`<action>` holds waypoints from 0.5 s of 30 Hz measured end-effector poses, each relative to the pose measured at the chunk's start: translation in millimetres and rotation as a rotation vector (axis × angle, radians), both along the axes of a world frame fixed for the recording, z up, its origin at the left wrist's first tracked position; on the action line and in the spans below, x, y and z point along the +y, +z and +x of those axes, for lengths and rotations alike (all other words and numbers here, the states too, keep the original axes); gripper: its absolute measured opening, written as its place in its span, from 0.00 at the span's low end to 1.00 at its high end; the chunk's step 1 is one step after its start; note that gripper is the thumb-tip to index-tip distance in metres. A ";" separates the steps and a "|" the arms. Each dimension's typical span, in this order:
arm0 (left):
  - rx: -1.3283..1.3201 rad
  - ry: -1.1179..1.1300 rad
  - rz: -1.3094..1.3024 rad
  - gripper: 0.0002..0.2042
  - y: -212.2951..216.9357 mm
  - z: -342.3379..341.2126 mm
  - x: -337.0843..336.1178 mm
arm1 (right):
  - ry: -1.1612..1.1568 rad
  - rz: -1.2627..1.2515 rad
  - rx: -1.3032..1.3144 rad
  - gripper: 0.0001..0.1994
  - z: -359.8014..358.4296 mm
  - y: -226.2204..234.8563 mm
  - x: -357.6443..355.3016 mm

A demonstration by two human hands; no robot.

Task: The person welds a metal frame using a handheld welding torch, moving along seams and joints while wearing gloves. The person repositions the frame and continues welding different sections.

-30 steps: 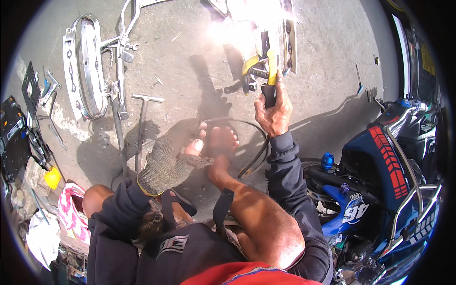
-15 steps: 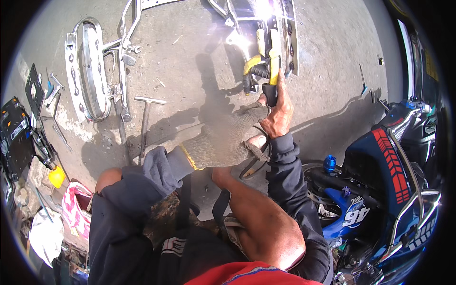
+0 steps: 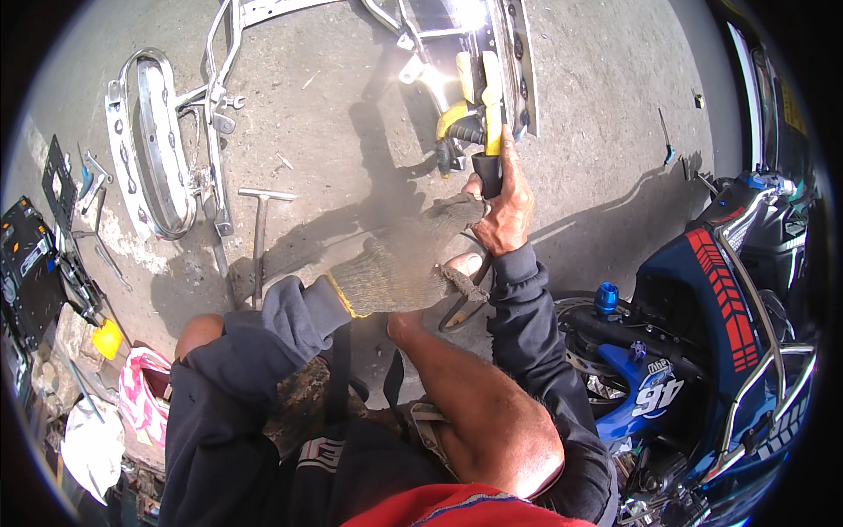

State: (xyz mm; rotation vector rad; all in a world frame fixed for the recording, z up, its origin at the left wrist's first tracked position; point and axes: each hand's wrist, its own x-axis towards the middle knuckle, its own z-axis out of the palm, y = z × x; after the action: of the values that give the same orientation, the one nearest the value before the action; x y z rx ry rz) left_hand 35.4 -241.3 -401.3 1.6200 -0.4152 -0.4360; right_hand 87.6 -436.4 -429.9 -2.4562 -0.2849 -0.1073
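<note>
My right hand is bare and wraps round the black grip of a yellow welding electrode holder, with its index finger laid along the side. Beyond the holder, a bright arc glares on a shiny tubular metal frame, hiding the electrode tip. My left hand, in a worn grey knit glove, reaches across against my right hand, just below the grip. Its fingers are spread, and a bare fingertip pokes from the torn glove. A black cable hangs beside the fingertips. The back of the glove is blurred.
On the concrete lie a T-handle tool, a curved chrome rack part and a screwdriver. A blue and black motorcycle stands close at my right. Black panels and a pink-and-white cloth sit at left.
The view has shifted slightly, so the frame and floor tools sit a little further left and lower. The glare is somewhat smaller. Both hands keep nearly the same pose.
</note>
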 end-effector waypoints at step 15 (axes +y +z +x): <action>0.033 0.018 0.012 0.32 3.5 -1.3 4.9 | 0.024 -0.030 -0.054 0.39 1.3 -3.0 -0.7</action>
State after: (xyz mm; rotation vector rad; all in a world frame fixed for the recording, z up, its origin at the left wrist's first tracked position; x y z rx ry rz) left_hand 34.1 -236.4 -397.7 1.6248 -0.3731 -0.4516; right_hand 88.9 -437.1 -433.0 -2.4813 -0.3413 -0.1609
